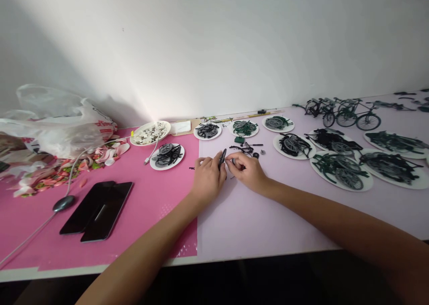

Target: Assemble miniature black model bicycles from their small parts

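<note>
Near the middle of the table, my left hand (208, 176) is closed around a dark, thin part that looks like a toy bicycle wheel (222, 158) seen edge-on. My right hand (248, 171) is pinched close beside it, fingertips almost touching the part; whatever lies between them is too small to make out. Just beyond my hands are a black toy bicycle frame (246, 149), a small green box-shaped piece (239, 140), a thin black rod (257, 144) and small round parts (256, 155). A tiny black piece (191, 167) lies left of my left hand.
Plates of bicycle parts (166, 156) stand around, several at right (341, 171). Assembled toy bicycles (351, 113) stand back right. At left are a bowl of pale pieces (150, 133), a plastic bag (63, 126), petal-like pieces (63, 168), two phones (97, 211) and a cable (71, 175).
</note>
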{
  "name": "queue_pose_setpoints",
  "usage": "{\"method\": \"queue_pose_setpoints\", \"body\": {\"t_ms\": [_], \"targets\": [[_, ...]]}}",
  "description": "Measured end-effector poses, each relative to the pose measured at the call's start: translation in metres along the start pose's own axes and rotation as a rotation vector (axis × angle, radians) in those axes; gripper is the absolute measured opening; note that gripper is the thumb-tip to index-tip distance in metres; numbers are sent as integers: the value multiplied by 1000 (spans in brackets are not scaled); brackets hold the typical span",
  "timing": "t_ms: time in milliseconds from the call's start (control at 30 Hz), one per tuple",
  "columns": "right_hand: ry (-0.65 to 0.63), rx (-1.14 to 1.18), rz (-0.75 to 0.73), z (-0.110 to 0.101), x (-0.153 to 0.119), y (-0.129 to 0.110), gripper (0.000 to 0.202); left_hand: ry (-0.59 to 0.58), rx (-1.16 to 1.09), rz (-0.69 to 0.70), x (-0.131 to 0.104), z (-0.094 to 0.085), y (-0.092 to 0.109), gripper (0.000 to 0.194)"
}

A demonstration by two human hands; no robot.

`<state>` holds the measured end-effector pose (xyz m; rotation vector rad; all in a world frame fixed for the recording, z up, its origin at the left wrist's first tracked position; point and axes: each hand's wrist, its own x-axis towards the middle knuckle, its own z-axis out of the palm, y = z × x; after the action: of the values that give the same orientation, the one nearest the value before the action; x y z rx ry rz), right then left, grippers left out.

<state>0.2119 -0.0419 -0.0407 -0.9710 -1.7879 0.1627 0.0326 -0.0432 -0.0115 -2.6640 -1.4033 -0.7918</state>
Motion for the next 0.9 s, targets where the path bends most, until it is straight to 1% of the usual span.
{"method": "queue_pose_setpoints", "body": {"t_ms": [67, 200, 267, 333, 433, 667, 900], "targets": [[7, -47, -40, -1, 1, 3, 10, -1, 12, 3, 0, 1, -1, 44], [16, -178, -188, -6, 6, 6, 13, 9, 20, 16, -1, 3, -1, 45], [3, -239, -246, -10, 9, 6, 14, 15, 20, 26, -1, 3, -1, 45], [-17, -292, -272, -12, 11, 6, 15, 20, 24, 31, -2, 4, -1, 46], [-26, -316, -277, -13, 12, 6, 15, 34, 36, 34, -2, 7, -2, 48], [26, -291, -264, -8, 10, 5, 15, 63, 61, 54, -2, 12, -6, 52], [20, -192, -128, -2, 4, 7, 12, 70, 71, 60, -2, 13, -7, 51]]}}
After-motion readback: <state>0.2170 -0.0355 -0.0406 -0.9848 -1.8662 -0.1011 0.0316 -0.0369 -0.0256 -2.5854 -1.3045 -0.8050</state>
